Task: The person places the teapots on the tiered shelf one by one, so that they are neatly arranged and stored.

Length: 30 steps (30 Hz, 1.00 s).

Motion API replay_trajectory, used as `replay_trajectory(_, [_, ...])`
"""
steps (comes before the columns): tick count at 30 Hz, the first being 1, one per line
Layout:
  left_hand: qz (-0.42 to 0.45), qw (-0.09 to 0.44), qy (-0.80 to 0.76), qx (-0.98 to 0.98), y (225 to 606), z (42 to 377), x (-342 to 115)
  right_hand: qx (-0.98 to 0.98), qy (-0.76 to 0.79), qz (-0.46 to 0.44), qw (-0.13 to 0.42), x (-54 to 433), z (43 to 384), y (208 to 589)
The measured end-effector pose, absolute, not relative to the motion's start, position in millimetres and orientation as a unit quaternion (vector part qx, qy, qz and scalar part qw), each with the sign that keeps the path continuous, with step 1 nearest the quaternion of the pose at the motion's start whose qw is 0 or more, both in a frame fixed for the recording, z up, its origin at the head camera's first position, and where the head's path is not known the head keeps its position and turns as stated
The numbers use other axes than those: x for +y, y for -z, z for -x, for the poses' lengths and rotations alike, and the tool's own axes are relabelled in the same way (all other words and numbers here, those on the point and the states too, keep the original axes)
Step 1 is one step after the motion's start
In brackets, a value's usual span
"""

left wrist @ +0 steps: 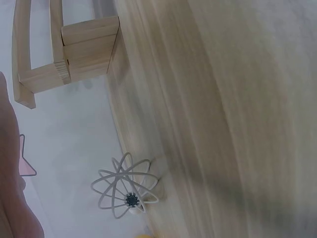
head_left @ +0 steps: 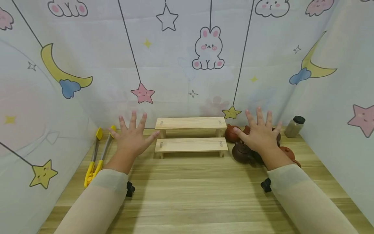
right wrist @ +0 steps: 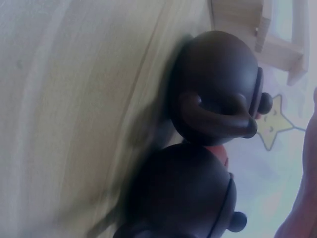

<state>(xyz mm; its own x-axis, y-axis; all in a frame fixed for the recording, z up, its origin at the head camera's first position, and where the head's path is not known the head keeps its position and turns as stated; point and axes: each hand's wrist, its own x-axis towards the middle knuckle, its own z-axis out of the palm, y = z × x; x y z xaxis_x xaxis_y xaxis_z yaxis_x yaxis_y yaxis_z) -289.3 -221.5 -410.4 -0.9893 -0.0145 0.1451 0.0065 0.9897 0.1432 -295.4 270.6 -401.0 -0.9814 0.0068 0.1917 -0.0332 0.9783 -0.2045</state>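
My left hand [head_left: 131, 139] is raised with its fingers spread and holds nothing. It is nearest to a pair of grey tongs with yellow handles and tips [head_left: 93, 165] on its left and a two-step wooden stand [head_left: 191, 145] on its right. My right hand [head_left: 260, 138], also spread and holding nothing, hovers over several small clay teapots, partly covering them in the head view. Among them are a dark brown teapot [head_left: 242, 152], a red-brown one [head_left: 232, 133] and another red-brown one [head_left: 287, 153]. In the right wrist view, a dark teapot [right wrist: 218, 74] shows its looped handle and knobbed lid.
A jar with a black lid [head_left: 295, 126] stands at the back right. Near the stand, the left wrist view shows a white looped-wire object [left wrist: 126, 186] with a dark centre. Printed cloth [head_left: 181, 65] walls the wooden table [head_left: 193, 195] at the back and sides.
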Motion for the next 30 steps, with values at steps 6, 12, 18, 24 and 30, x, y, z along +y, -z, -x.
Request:
replay_trajectory(6, [0.001,0.068,0.077,-0.995,410.2,288.9,-222.2,-0.990,-0.105,-0.006,0.095,271.9,295.1,403.8])
replay_trajectory(12, [0.002,0.062,0.078,-0.995,410.0,286.7,-220.9,-0.990,-0.104,-0.007,0.094,272.1,294.1,403.0])
replay_trajectory(18, [0.022,0.083,0.101,-0.991,413.8,280.7,-220.8,-0.989,-0.104,-0.017,0.100,275.0,285.5,401.2])
replay_trajectory(24, [0.040,0.101,0.152,-0.982,419.2,273.5,-219.8,-0.988,-0.110,-0.026,0.104,287.5,270.7,401.2])
replay_trajectory(30, [0.060,0.121,0.288,-0.948,423.3,270.6,-211.4,-0.984,-0.127,-0.029,0.121,312.6,259.8,406.6])
